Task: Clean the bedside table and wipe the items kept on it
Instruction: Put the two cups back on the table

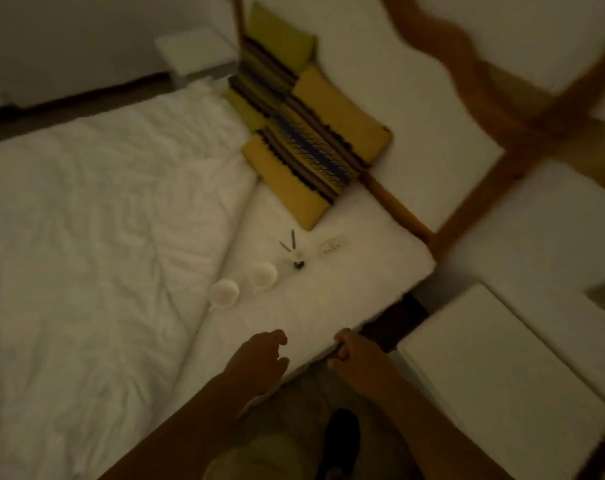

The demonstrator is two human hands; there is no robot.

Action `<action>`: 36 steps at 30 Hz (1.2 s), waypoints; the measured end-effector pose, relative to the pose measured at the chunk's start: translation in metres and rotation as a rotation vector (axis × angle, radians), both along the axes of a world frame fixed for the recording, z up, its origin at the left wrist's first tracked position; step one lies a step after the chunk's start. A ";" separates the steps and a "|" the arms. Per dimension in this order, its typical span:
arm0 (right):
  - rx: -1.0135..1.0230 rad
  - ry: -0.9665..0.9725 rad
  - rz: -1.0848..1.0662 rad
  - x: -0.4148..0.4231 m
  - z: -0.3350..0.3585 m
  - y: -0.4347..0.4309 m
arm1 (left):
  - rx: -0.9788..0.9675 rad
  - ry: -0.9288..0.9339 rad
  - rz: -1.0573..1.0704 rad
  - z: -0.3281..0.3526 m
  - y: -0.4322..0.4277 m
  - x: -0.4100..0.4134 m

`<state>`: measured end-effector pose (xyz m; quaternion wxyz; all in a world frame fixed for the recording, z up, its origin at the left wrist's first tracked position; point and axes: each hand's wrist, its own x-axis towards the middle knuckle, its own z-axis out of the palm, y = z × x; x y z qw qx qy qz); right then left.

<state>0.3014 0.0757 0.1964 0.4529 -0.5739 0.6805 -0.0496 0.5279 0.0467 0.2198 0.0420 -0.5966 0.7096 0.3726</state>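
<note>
Here, in the head view, a person is leaning over a white, low, rectangular tabletop lying just beside a white rumpled bed. The left hand is hovering over the near edge, fingers loosely curled and holding nothing. The right hand is curling its fingers over the near edge, gripping only the rim. No cloth is showing. Two white round cups are standing near the bed side, a small dark-based holder with thin sticks and a pale flat card farther back, yellow striped cushions behind. Dim light and blur are hiding detail; a sweeping wipe could be toppling the cups or sticks onto the bedding.
</note>
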 end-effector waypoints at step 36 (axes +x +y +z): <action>-0.443 0.049 0.095 0.121 -0.268 -0.230 | -0.371 -0.046 0.598 -0.280 -0.158 0.085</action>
